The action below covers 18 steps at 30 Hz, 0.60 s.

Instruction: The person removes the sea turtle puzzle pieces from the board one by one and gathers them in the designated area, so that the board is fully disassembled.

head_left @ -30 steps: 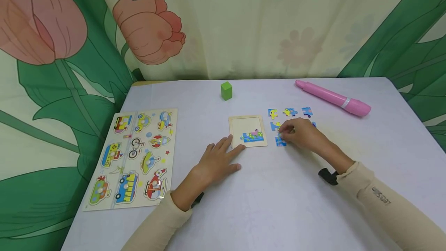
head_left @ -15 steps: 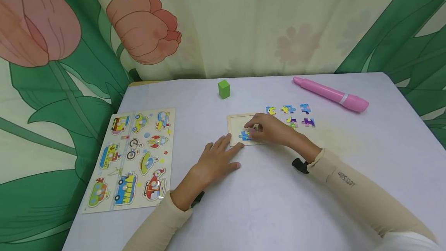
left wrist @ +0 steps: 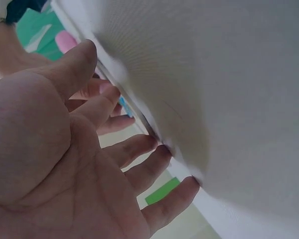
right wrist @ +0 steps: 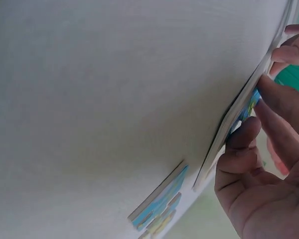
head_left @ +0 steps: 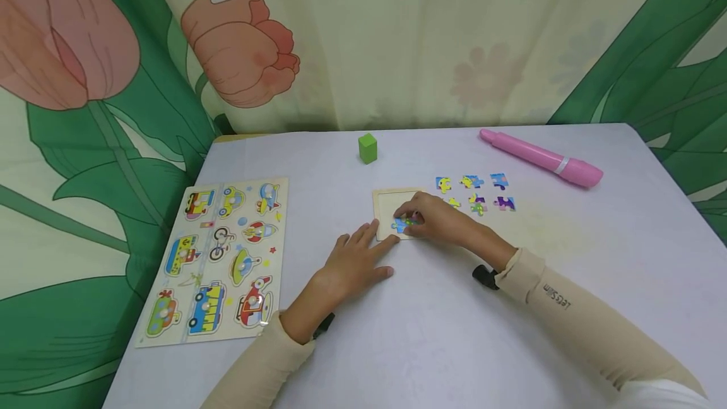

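A small square wooden puzzle tray (head_left: 392, 194) lies mid-table, with joined blue, green and pink jigsaw pieces (head_left: 400, 225) along its lower part. My left hand (head_left: 352, 267) rests with fingers spread at the tray's lower left corner, fingertips right at its rim. Over the tray's lower right, my right hand (head_left: 440, 219) pinches a puzzle piece between curled fingers and thumb, down close to the tray floor. The hand hides most of that piece and the tray's right side. In the right wrist view, blue and yellow-green pieces (right wrist: 250, 105) show between thumb and fingers.
Several loose jigsaw pieces (head_left: 478, 205) lie in rows right of the tray. A green block (head_left: 368, 148) stands behind it, and a pink marker-shaped object (head_left: 539, 158) lies at the back right. A vehicle peg-puzzle board (head_left: 218, 264) covers the left side.
My right hand has moved left from the loose pieces to the tray, carrying the front-left piece of the rows. In the last half second it shifted little. The left hand stays put.
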Tool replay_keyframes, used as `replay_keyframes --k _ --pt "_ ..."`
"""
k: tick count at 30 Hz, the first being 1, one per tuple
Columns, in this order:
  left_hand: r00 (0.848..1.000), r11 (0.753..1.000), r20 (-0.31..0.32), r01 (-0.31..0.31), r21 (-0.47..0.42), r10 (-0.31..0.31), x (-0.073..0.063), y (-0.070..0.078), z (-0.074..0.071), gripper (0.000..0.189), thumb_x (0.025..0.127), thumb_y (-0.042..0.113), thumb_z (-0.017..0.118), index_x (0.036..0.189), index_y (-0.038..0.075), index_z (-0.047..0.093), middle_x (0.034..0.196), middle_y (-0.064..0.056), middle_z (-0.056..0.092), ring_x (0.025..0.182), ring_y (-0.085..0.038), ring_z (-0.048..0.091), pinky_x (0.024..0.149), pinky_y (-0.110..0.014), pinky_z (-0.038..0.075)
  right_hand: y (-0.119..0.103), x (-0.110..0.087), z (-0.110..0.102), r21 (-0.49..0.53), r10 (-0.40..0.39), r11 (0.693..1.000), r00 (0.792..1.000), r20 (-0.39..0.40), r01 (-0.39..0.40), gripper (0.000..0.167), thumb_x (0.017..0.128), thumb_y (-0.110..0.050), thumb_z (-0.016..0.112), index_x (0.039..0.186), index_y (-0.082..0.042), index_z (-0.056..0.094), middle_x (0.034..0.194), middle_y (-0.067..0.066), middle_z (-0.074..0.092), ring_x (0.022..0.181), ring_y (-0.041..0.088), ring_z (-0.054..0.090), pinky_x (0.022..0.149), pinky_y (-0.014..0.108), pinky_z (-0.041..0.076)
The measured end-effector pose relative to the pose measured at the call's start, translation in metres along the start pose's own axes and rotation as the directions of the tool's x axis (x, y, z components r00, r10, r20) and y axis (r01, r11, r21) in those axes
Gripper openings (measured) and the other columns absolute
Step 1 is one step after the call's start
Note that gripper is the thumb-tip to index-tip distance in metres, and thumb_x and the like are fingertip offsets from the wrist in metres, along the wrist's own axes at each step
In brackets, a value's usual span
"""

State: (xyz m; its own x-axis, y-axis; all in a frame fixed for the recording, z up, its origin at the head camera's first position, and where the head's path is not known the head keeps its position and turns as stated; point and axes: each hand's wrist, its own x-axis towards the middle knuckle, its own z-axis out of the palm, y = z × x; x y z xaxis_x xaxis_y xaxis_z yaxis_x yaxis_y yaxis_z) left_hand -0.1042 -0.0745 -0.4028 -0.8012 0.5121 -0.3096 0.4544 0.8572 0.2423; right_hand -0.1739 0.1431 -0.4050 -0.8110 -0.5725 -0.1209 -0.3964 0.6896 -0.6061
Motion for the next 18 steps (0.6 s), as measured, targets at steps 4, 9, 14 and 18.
replay_keyframes --k 4,9,14,18 --pt "1.0 1.0 0.007 0.007 0.007 -0.007 0.0003 0.0006 -0.0001 0.06 0.104 0.049 0.056 0.159 0.03 0.04 0.168 -0.014 0.021 0.154 -0.031 0.023 0.116 -0.054 0.029 -0.0019 -0.0001 -0.0006 -0.031 0.016 0.999 1.0 0.004 -0.016 0.032 0.091 -0.008 0.079 0.123 -0.007 0.075 0.099 0.005 0.062 0.084 0.018 0.055 0.072 0.031 0.048" --pt "1.0 1.0 0.013 0.008 0.019 -0.008 0.0005 0.0009 -0.0007 0.06 0.104 0.049 0.055 0.159 0.03 0.04 0.168 -0.014 0.022 0.154 -0.03 0.023 0.115 -0.054 0.03 -0.0019 -0.0005 0.0001 -0.122 -0.009 0.993 1.0 0.001 0.009 0.034 0.091 -0.013 0.081 0.124 -0.009 0.075 0.102 0.003 0.063 0.082 0.016 0.056 0.071 0.03 0.05" --pt "1.0 1.0 0.006 0.004 0.03 -0.005 -0.0002 0.0009 -0.0009 0.059 0.105 0.049 0.055 0.159 0.03 0.04 0.168 -0.014 0.023 0.153 -0.03 0.024 0.115 -0.054 0.031 -0.002 -0.0025 0.0003 -0.197 -0.044 0.98 0.999 -0.026 0.038 0.035 0.09 -0.019 0.082 0.123 -0.014 0.076 0.104 0.001 0.062 0.081 0.014 0.059 0.071 0.03 0.051" --pt "1.0 0.999 -0.002 0.002 0.036 -0.002 0.0001 0.0006 -0.0002 0.059 0.104 0.05 0.055 0.158 0.03 0.04 0.168 -0.014 0.023 0.153 -0.03 0.025 0.115 -0.054 0.031 -0.0033 -0.0048 -0.0049 -0.197 -0.046 0.98 0.998 -0.042 0.037 0.036 0.089 -0.021 0.083 0.123 -0.015 0.076 0.104 0.0 0.063 0.084 0.014 0.061 0.073 0.032 0.052"
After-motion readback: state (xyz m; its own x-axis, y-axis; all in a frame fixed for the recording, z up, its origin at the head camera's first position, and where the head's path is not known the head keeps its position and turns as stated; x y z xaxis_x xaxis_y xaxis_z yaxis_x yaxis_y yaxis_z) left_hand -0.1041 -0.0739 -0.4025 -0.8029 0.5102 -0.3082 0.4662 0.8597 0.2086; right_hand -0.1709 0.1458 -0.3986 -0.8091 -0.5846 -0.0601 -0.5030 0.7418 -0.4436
